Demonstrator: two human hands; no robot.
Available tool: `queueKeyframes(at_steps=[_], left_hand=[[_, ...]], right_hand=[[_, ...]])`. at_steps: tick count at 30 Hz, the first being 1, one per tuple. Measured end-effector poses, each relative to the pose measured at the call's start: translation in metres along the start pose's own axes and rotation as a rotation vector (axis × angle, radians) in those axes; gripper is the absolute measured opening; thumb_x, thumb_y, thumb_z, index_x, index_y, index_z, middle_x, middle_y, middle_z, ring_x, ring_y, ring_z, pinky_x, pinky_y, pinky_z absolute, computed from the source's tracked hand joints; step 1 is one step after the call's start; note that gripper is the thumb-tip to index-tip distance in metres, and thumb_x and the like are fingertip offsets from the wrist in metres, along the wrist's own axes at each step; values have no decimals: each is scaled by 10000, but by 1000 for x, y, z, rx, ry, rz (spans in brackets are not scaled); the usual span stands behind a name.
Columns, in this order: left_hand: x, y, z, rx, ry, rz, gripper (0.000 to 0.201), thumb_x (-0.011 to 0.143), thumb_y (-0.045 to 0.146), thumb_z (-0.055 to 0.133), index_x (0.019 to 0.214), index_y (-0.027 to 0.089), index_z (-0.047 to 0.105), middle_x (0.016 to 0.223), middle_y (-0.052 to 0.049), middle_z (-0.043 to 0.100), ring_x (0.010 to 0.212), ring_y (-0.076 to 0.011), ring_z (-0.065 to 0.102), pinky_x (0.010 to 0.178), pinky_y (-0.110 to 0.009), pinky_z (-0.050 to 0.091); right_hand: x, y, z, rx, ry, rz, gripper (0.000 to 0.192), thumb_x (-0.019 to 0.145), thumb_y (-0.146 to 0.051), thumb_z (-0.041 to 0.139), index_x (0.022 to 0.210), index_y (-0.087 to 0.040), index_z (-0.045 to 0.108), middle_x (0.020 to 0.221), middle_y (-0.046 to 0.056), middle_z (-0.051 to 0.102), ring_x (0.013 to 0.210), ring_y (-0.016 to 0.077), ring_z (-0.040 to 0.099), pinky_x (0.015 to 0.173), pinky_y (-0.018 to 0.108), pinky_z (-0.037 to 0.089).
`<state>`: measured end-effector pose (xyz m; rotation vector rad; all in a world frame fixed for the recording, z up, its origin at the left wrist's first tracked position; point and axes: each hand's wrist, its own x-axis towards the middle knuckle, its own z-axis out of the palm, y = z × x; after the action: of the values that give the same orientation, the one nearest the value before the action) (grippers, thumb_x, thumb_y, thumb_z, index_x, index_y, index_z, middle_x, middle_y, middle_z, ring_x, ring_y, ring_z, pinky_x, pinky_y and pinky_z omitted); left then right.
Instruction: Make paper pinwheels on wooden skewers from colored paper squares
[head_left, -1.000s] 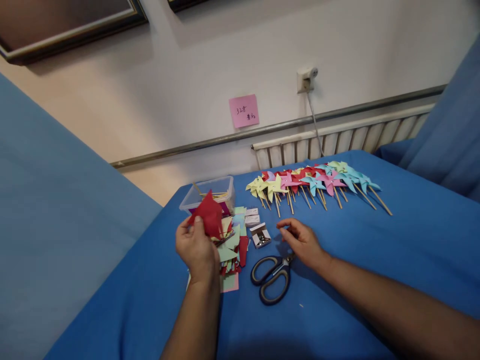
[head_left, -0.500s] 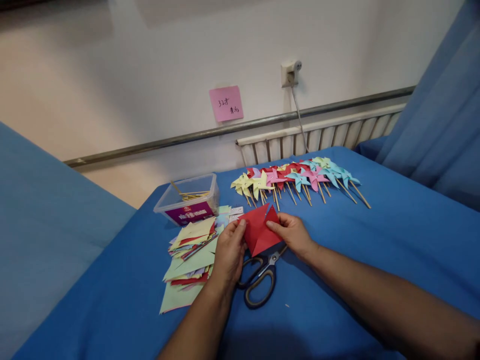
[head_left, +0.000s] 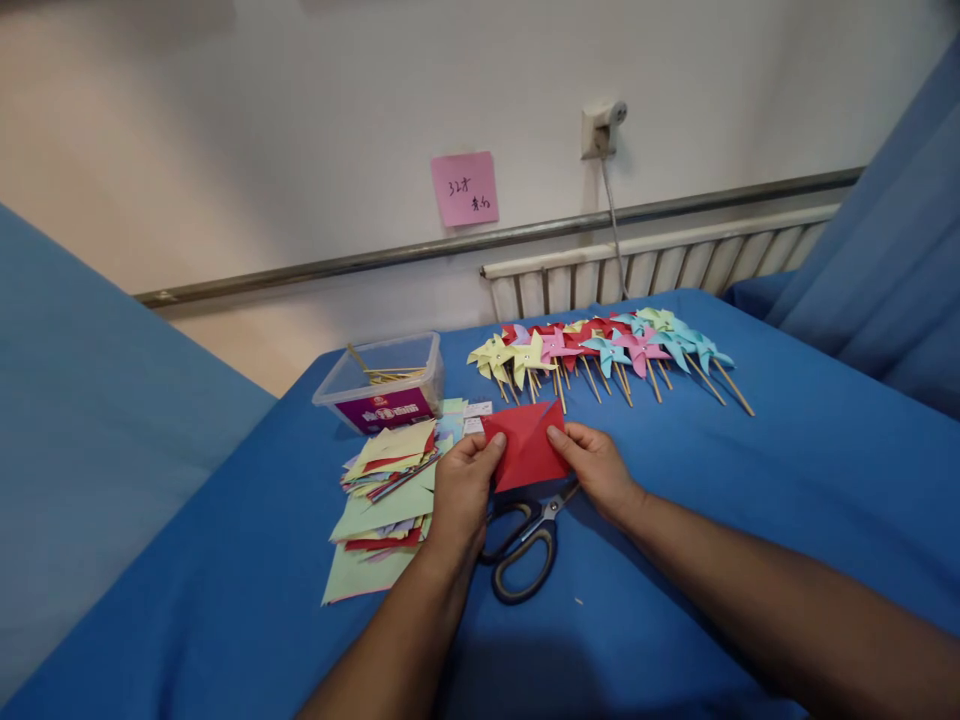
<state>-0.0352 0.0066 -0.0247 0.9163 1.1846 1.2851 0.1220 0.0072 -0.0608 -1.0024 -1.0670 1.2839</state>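
Counter [head_left: 660, 620], one, blue-draped. Left hand [head_left: 462, 492] and right hand [head_left: 600, 468]: both pinching one red paper [head_left: 529, 452] between them, above scissors [head_left: 553, 508], one pair; long axis left-right, one corner pointing up-right. Box [head_left: 386, 408], one. Pinwheels [head_left: 636, 350], ten-plus, overlapping.

Red paper square [head_left: 527, 448], blue tablecloth [head_left: 675, 520], pink note [head_left: 465, 189], black-and-grey scissor handles [head_left: 553, 553]

To the right of your right hand [head_left: 604, 470] there is open room across the bench [head_left: 810, 450]; ahead, pinwheels [head_left: 608, 351] block the way, scissors [head_left: 543, 522] lie between your forearms, and paper stacks [head_left: 386, 512] and a plastic box [head_left: 390, 408] crowd your left hand's [head_left: 463, 488] outer side.
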Motion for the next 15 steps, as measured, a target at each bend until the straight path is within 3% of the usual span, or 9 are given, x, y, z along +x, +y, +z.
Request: queueKeyframes(at_steps=[8, 15], left_hand=[[-5, 7, 5, -120, -18, 53, 339, 678, 432, 740, 848, 144, 687, 789, -61, 722, 712, -185, 661, 666, -282, 502], [-10, -2, 8, -102, -77, 21, 366, 633, 344, 792, 915, 126, 708, 882, -85, 735, 733, -182, 662, 730, -306, 513]], right_hand=[[-1, 3, -3, -58, -3, 9, 439, 768, -607, 595, 663, -181, 620, 584, -12, 556, 548, 124, 449, 511, 239, 352], [0, 6, -1, 144, -16, 47, 370, 788, -524, 633, 696, -167, 645, 598, -3, 579, 545, 117, 477, 528, 240, 367]])
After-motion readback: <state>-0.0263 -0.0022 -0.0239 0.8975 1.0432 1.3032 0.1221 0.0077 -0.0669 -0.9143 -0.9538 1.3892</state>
